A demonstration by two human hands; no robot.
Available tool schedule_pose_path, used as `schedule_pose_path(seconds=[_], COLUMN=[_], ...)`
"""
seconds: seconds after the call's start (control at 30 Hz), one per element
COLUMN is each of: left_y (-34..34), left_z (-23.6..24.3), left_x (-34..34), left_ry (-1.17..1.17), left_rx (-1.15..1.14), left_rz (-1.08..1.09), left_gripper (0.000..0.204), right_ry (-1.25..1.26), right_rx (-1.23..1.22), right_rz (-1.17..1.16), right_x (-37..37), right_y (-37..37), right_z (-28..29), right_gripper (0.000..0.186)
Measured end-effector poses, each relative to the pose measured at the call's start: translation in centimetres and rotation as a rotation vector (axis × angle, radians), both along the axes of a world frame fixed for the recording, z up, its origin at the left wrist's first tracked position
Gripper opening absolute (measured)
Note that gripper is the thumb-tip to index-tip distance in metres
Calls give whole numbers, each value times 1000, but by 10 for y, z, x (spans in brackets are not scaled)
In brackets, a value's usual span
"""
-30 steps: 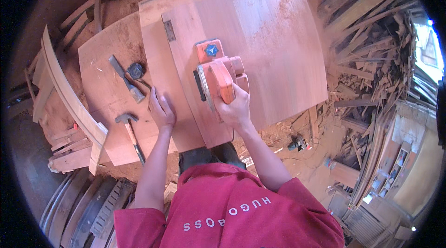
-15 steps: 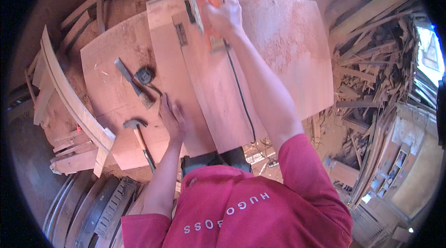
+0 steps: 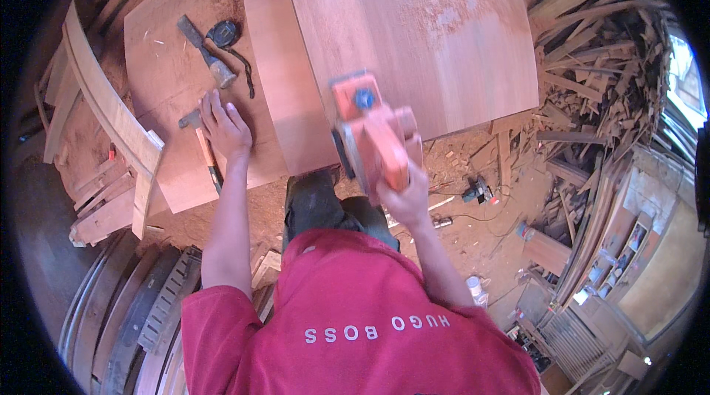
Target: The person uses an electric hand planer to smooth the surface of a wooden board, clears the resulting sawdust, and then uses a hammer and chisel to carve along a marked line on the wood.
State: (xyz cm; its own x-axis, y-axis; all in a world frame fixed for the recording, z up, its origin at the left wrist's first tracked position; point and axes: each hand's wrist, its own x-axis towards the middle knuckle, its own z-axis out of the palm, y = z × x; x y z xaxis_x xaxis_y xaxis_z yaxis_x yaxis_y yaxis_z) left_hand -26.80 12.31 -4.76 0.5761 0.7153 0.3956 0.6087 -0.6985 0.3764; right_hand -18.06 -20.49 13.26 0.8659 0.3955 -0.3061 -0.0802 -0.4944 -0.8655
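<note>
My right hand [image 3: 407, 194] grips the rear handle of an orange electric hand planer [image 3: 367, 125] with a blue front knob. The planer is over the near edge of a wide wooden panel [image 3: 347, 21], partly beyond the edge. My left hand [image 3: 226, 129], fingers stretched out, rests on the left part of the worktop beside a claw hammer [image 3: 205, 145], partly covering its head. Just past the fingertips lies a chisel [image 3: 200, 44]. Against it sits a black tape measure [image 3: 223, 34] with a dark strap.
Sawdust and shavings [image 3: 466, 3] cover the panel's far right. A curved wooden piece [image 3: 103, 99] leans at the left. Scrap wood [image 3: 606, 69] is piled at the right. On the floor are another power tool [image 3: 481, 191] with a cord and a white container [image 3: 475, 288].
My right hand has drawn the planer from the panel's far end back to its near edge. My left hand has shifted left, to the hammer head. The view has tilted.
</note>
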Motion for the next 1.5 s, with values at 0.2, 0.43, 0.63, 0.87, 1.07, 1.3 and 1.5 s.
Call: schedule_pose_path(seconds=[0.2, 0.43, 0.63, 0.87, 1.07, 1.3, 1.5], left_y=[-1, 1, 1, 1, 1, 1, 0], left_z=[-14, -14, -9, -6, -1, 1, 1], left_x=[-2, -3, -2, -2, -2, 0, 0], left_ry=[116, 166, 173, 184, 209, 291, 243], left_rx=[36, 44, 12, -36, -72, -134, -109], left_rz=[10, 21, 22, 21, 11, 37, 39], left_gripper=[45, 47, 49, 50, 50, 51, 50], right_ry=[77, 16, -14, -77, -194, -237, 104], right_rx=[-82, -98, -74, 5, -1, -17, 38], right_rz=[-39, -13, -7, -3, -10, -7, 130], right_x=[-99, -86, -34, 45, 121, 220, 289], right_y=[-58, -37, 22, 101, 177, 276, 328], right_z=[2, -2, -4, -7, -17, -29, 10], right_gripper=[21, 20, 21, 22, 19, 23, 31])
